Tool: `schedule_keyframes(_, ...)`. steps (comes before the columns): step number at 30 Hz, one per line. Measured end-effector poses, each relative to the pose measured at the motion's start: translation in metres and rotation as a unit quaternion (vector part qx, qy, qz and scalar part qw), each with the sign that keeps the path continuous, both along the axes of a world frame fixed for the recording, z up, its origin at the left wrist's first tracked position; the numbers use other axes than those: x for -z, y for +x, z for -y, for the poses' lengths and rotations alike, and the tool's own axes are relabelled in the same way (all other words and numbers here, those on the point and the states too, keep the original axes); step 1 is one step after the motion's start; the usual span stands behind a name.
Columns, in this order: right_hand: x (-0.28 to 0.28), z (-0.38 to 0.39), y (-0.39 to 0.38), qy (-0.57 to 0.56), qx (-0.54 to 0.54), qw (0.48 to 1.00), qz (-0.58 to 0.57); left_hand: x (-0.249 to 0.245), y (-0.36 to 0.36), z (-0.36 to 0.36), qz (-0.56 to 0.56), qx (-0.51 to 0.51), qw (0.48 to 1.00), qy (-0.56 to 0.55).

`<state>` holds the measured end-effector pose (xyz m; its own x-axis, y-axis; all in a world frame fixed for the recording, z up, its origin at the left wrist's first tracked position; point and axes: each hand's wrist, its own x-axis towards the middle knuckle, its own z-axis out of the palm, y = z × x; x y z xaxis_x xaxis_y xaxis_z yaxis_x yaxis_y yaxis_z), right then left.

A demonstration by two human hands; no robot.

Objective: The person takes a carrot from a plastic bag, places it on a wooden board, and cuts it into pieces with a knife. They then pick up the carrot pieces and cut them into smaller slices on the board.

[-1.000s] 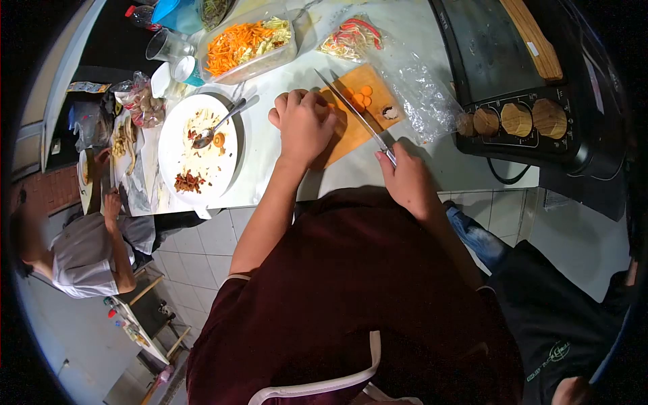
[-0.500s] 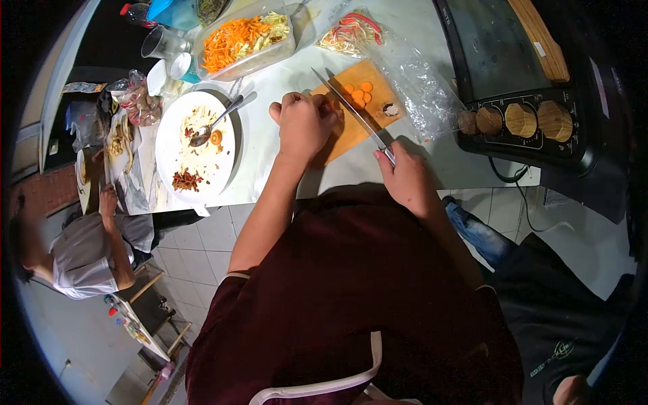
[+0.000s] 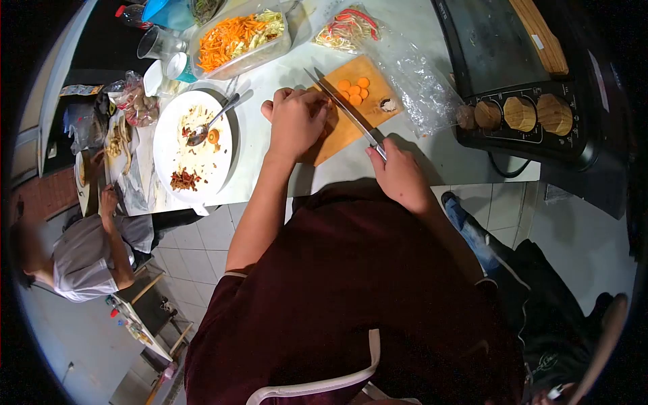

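Note:
A knife (image 3: 345,108) is gripped by its handle in my right hand (image 3: 398,174), its blade slanting up and left over the wooden cutting board (image 3: 347,138). Left of the blade, my left hand (image 3: 297,125) is closed with curled fingers at the board's left edge. A bit of orange shows at those fingertips, seemingly a carrot mostly hidden under the hand. Several round carrot slices (image 3: 355,92) lie on the board to the right of the blade. Near the board's right edge sits a small pale scrap (image 3: 388,105).
A white plate (image 3: 165,152) with food remains and a spoon (image 3: 214,120) is at left. Behind stand a plastic container (image 3: 253,62) of shredded carrot and a plastic bag (image 3: 422,94). A black oven (image 3: 520,145) stands at right. Other people are at both sides.
The knife and my right hand have shifted slightly left, with the blade closer to my left hand's fingers. At lower right, the other person has moved.

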<state>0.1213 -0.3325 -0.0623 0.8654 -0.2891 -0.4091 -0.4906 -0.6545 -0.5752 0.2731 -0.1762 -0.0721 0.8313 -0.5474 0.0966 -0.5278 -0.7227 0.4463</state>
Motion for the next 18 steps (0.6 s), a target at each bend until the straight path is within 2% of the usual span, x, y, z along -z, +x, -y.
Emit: schedule_keyframes(18,0.0,-0.002,0.002,-0.003,0.007,1.0,-0.015,0.004,0.002,-0.005,0.001,-0.005,1.0,-0.027)
